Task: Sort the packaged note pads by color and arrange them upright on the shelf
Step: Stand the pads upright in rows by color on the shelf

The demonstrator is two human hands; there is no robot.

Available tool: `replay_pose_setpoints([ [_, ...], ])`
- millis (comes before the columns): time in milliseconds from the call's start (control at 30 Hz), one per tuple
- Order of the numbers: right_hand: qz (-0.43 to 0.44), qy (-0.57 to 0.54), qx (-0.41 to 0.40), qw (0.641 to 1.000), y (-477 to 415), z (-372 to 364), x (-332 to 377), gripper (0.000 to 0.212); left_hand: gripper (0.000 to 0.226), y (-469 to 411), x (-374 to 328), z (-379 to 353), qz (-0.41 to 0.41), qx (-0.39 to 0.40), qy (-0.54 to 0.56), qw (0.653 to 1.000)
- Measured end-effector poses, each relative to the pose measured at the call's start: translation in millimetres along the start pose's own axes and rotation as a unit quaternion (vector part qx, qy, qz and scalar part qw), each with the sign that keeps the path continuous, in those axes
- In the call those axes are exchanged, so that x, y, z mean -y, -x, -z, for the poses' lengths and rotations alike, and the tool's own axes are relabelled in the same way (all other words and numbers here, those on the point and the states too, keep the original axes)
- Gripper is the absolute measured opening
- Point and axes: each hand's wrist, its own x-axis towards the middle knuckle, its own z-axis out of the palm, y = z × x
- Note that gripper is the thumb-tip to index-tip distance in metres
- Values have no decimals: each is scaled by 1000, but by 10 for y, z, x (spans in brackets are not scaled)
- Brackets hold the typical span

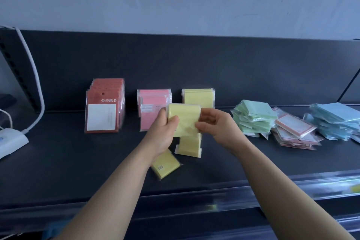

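Both hands hold one yellow packaged note pad point(185, 118) above the dark shelf point(78, 161). My left hand point(162, 132) grips its left side, thumb on the front. My right hand point(216, 124) pinches its right edge. Two more yellow pads lie flat below: one point(190, 145) under the held pad, another point(165, 165) beside my left wrist. Upright against the back panel stand a red row point(105, 107), a pink row point(153, 103) and a yellow row point(197, 97).
Loose heaps lie to the right: green pads point(253, 119), red-bordered white pads point(294, 130) and blue pads point(335, 121). A white cable point(37, 84) and a white device point(11, 140) sit at the far left. The shelf's front lip point(194, 198) runs below my forearms.
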Motion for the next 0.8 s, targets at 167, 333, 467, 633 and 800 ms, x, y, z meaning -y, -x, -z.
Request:
replay_pose_setpoints([
  [167,-7,53,-87,995,-329,269,-127,29,26,-507,-79,-273,3,10,-119,993],
  [333,-25,125,-134,983,-700,332,-341,35,26,-951,22,-526,0,-60,-197,979],
  [467,-64,195,-135,969,-887,336,-509,39,32,-1164,148,-620,21,-106,-239,965],
  [633,-83,209,-108,968,-914,310,-614,46,24,-1243,239,-613,36,-97,-241,965],
  [800,-81,221,-107,966,-845,312,-556,50,39,-1145,88,-511,31,-70,-260,963],
])
